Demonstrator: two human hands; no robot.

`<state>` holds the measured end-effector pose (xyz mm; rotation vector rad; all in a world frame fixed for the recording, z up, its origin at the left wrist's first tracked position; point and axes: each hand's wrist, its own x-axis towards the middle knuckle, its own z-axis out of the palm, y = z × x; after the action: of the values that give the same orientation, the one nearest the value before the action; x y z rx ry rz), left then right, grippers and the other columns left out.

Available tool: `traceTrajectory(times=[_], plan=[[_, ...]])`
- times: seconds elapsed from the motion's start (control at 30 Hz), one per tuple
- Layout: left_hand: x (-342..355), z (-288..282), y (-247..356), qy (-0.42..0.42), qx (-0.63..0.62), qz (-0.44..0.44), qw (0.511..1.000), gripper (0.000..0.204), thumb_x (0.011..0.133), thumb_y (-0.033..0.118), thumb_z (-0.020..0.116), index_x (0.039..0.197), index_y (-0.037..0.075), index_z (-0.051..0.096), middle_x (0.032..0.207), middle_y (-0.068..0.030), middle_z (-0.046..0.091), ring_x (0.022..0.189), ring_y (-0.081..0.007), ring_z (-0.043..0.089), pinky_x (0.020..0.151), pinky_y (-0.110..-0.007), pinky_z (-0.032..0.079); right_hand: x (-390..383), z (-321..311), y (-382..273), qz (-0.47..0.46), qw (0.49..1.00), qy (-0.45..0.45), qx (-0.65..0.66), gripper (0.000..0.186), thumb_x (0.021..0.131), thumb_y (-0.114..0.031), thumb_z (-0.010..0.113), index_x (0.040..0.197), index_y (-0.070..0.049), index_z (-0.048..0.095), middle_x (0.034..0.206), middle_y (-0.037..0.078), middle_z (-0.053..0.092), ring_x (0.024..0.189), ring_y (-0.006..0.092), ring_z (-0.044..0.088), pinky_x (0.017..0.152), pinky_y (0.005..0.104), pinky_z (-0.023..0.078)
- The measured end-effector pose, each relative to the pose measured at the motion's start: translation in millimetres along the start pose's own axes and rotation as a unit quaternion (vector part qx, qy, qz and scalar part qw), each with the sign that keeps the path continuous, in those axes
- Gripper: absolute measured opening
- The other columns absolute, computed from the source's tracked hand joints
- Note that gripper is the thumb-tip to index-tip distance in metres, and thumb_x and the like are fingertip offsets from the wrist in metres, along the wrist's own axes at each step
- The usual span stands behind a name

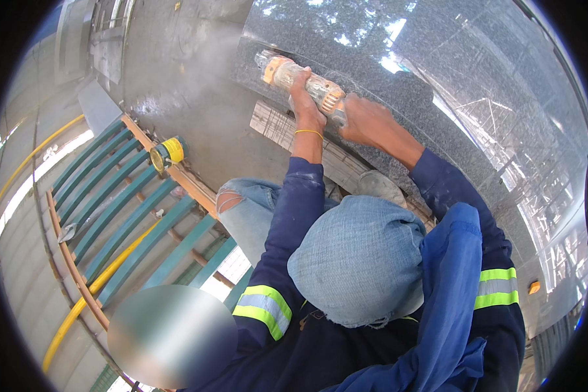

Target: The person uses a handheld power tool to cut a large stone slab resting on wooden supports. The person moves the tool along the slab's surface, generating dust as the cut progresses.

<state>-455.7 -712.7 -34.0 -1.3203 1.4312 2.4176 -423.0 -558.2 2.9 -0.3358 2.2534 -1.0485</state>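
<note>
A dusty orange angle grinder [317, 90] lies over the near edge of a polished dark grey stone slab [402, 101]. My left hand [306, 108], with a yellow band at its wrist, is closed round the middle of the tool's body. Around the rear end, my right hand [369, 123] is closed too. The grinder's head points to the far left, and pale dust hangs in the air beyond it. Dust hides the disc, so I cannot make out where it meets the stone.
A whitish wooden beam [274, 127] runs along the slab's near edge. To the left stands a green slatted rack [124, 189] with a wooden frame, bearing a yellow-and-green tin [168, 153]. A yellow hose [111, 271] passes by it. Something small and orange [534, 287] lies at the right.
</note>
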Motion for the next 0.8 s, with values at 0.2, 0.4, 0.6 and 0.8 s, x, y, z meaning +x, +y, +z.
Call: traceTrajectory(times=[0.2,0.4,0.6,0.8], plan=[[12.6,2.3,2.8,-0.004,-0.006,-0.007,1.0,0.03,0.084,0.025,0.069,0.104,0.008,0.056,0.086,-0.0072,0.058,0.072,-0.025,0.065,0.066,-0.043,0.057,9.5,-6.8,-4.1,0.013,1.0,-0.002,0.01,0.029,0.074,-0.007,0.06,0.096,0.012,0.058,0.091,0.033,0.068,0.088,0.0463,0.07,0.079,0.0509,0.056],[24.5,-0.6,3.2,-0.026,0.003,-0.03,0.999,0.033,0.085,0.026,0.066,0.111,0.01,0.053,0.09,-0.0079,0.057,0.079,-0.0285,0.064,0.069,-0.047,0.057,18.3,-0.1,3.0,0.005,1.0,0.003,0.0,0.029,0.073,-0.007,0.062,0.096,0.011,0.059,0.089,0.034,0.069,0.087,0.0456,0.071,0.078,0.05,0.056],[4.5,2.6,-1.4,0.002,-0.001,0.016,1.0,0.035,0.083,0.022,0.07,0.111,0.006,0.057,0.091,-0.0062,0.058,0.078,-0.0235,0.064,0.07,-0.04,0.056,2.0,-7.1,-1.5,0.011,1.0,-0.007,-0.002,0.029,0.074,-0.008,0.062,0.096,0.01,0.058,0.092,0.034,0.068,0.089,0.0456,0.07,0.079,0.0507,0.056],[13.6,1.3,-2.2,-0.011,-0.009,0.01,1.0,0.029,0.083,0.023,0.069,0.105,0.009,0.057,0.089,-0.0062,0.058,0.077,-0.0236,0.064,0.07,-0.04,0.056,7.9,-6.5,-0.5,0.019,1.0,-0.002,0.005,0.027,0.074,-0.006,0.061,0.095,0.011,0.059,0.091,0.034,0.068,0.088,0.0463,0.071,0.078,0.051,0.056]])
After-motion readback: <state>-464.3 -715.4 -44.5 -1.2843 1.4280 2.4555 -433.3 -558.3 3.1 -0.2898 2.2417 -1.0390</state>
